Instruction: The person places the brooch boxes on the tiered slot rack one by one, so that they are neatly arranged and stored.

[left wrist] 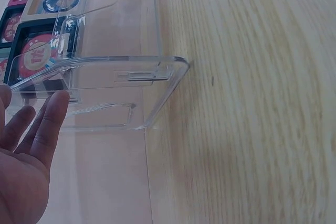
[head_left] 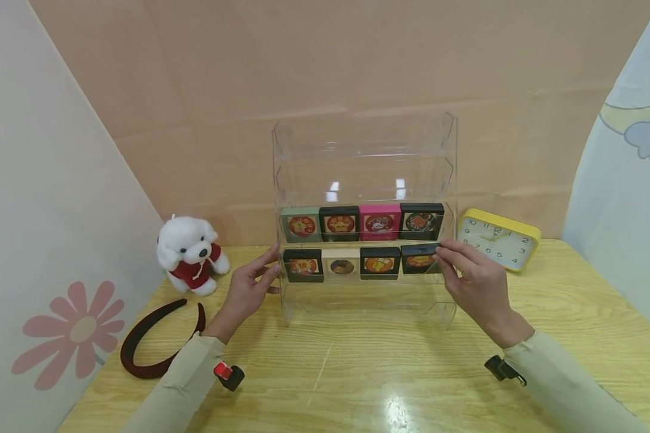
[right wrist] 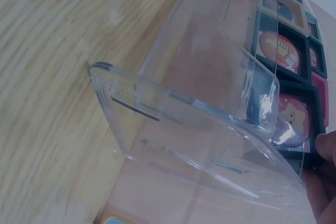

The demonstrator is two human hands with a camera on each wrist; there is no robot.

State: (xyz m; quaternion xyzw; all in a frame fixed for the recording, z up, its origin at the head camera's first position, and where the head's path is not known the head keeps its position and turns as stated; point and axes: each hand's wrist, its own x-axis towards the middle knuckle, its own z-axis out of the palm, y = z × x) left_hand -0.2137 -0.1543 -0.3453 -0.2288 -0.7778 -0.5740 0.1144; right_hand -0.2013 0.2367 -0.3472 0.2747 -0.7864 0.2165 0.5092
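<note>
A clear acrylic display rack (head_left: 357, 300) stands upright on the table, with small square boxes with round pictures on two of its tiers. At its left side, my left hand (head_left: 247, 294) touches the side panel with fairly straight fingers (left wrist: 50, 124). My right hand (head_left: 479, 285) pinches the corner of a black square box (head_left: 419, 260) at the right end of the lower filled row. That box sits tilted, partly behind the clear front lip. Beside it are a black box (head_left: 380, 263), a cream box (head_left: 342, 266) and another black box (head_left: 303, 266).
The upper filled row holds a green box (head_left: 300, 224), a pink box (head_left: 380, 222) and two black ones. A white plush dog (head_left: 192, 252) and dark red headband (head_left: 141, 337) lie left of the rack. A yellow clock (head_left: 501, 239) leans behind my right hand.
</note>
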